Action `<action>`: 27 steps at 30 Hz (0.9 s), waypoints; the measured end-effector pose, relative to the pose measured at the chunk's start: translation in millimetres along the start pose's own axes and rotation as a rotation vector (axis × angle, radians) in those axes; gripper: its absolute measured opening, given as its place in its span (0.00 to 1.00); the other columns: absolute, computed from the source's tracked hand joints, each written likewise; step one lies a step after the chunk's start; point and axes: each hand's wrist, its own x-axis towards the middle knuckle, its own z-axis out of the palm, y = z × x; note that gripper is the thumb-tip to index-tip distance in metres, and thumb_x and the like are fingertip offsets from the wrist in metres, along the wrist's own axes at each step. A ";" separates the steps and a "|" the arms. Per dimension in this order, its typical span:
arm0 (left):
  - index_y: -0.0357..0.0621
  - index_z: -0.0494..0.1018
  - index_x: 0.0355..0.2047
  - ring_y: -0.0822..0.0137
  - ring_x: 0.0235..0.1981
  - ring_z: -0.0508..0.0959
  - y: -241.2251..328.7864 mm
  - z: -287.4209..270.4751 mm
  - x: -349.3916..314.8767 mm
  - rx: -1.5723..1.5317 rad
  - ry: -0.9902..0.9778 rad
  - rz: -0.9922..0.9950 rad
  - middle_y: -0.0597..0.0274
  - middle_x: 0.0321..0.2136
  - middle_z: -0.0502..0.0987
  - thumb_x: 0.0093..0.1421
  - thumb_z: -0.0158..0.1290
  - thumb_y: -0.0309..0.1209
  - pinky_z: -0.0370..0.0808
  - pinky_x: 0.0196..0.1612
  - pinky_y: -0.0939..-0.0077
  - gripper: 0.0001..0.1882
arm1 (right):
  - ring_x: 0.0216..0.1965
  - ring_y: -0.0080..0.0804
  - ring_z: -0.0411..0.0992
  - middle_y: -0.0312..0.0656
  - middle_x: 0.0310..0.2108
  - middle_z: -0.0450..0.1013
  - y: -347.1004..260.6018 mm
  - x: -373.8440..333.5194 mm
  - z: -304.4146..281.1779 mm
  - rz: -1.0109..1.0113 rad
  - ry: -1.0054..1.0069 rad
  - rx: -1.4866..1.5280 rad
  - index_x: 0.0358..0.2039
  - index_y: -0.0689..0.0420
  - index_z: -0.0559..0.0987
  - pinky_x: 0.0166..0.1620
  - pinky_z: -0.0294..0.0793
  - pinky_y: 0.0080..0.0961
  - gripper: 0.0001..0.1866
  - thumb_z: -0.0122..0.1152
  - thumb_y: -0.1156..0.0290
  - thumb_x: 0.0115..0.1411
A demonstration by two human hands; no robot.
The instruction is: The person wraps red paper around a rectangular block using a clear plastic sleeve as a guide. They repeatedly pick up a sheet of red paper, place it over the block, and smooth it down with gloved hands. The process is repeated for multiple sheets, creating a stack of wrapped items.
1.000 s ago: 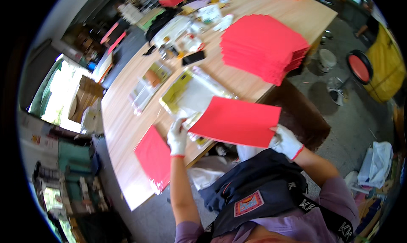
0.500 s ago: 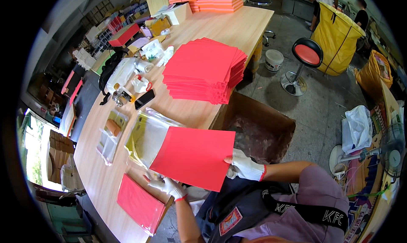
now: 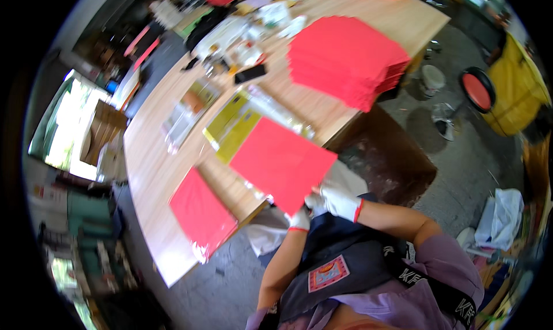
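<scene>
A red sheet (image 3: 282, 163), flat like thin card or a folder, is in my right hand (image 3: 340, 203). That hand wears a white glove with a red cuff, and its thumb lies over the sheet's near right edge. My left hand (image 3: 298, 219), gloved alike, is at the sheet's near corner with its fingers hidden beneath it. Under the sheet's far side lie clear plastic sleeves (image 3: 235, 120) with a yellow tint. To the left on the table, red sheets in clear plastic wrap (image 3: 201, 209) lie near the edge. A tall pile of red sheets (image 3: 345, 53) stands farther off.
The wooden table (image 3: 155, 157) has a curved left edge. A phone (image 3: 250, 74), a clear tray-like package (image 3: 190, 114) and small clutter lie on it. Right of the table stand an open cardboard box (image 3: 397, 151), a bucket (image 3: 432, 79) and a red-seated stool (image 3: 478, 90).
My view has turned, so the table appears shifted up and right. My left hand has moved from beside the sheet to its near corner; the right still holds the sheet.
</scene>
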 end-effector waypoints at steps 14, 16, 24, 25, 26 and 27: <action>0.40 0.72 0.36 0.65 0.29 0.78 94.3 -69.5 -65.3 -0.681 0.292 -0.208 0.59 0.30 0.77 0.58 0.53 0.35 0.76 0.29 0.72 0.11 | 0.26 0.35 0.76 0.41 0.22 0.74 9.0 36.4 46.9 -0.538 -0.358 -1.588 0.37 0.53 0.72 0.26 0.72 0.32 0.08 0.48 0.67 0.60; 0.39 0.73 0.35 0.66 0.29 0.78 91.9 -79.1 -63.2 -0.543 0.289 -0.189 0.60 0.28 0.77 0.60 0.50 0.33 0.77 0.30 0.72 0.10 | 0.24 0.41 0.75 0.43 0.21 0.75 20.6 47.1 56.0 -0.756 -0.428 -1.908 0.32 0.51 0.71 0.24 0.71 0.38 0.09 0.51 0.60 0.57; 0.34 0.74 0.33 0.70 0.25 0.77 91.3 -80.9 -56.0 -0.455 0.210 -0.126 0.59 0.27 0.77 0.58 0.53 0.36 0.77 0.29 0.76 0.14 | 0.17 0.29 0.74 0.35 0.12 0.71 28.6 62.1 71.2 -1.069 -0.502 -2.243 0.24 0.50 0.74 0.18 0.71 0.30 0.05 0.53 0.64 0.51; 0.34 0.74 0.32 0.70 0.24 0.77 90.7 -79.3 -54.9 -0.492 0.207 -0.111 0.60 0.26 0.77 0.58 0.54 0.36 0.77 0.28 0.76 0.13 | 0.17 0.31 0.74 0.38 0.14 0.71 30.4 66.0 66.2 -1.102 -0.497 -2.333 0.26 0.51 0.73 0.17 0.71 0.29 0.05 0.54 0.65 0.51; 0.35 0.74 0.32 0.70 0.24 0.77 85.4 -81.9 -56.8 -0.565 0.201 -0.108 0.60 0.26 0.77 0.58 0.54 0.35 0.78 0.29 0.75 0.13 | 0.18 0.29 0.74 0.38 0.15 0.72 25.3 66.1 65.4 -0.973 -0.615 -2.111 0.26 0.53 0.72 0.18 0.71 0.26 0.05 0.56 0.67 0.51; 0.35 0.74 0.31 0.70 0.25 0.77 83.5 -84.6 -59.0 -0.640 0.198 -0.104 0.61 0.27 0.77 0.58 0.54 0.35 0.78 0.29 0.75 0.12 | 0.19 0.28 0.74 0.37 0.17 0.72 14.3 64.2 69.2 -0.852 -0.719 -1.882 0.26 0.55 0.70 0.19 0.71 0.24 0.06 0.57 0.69 0.51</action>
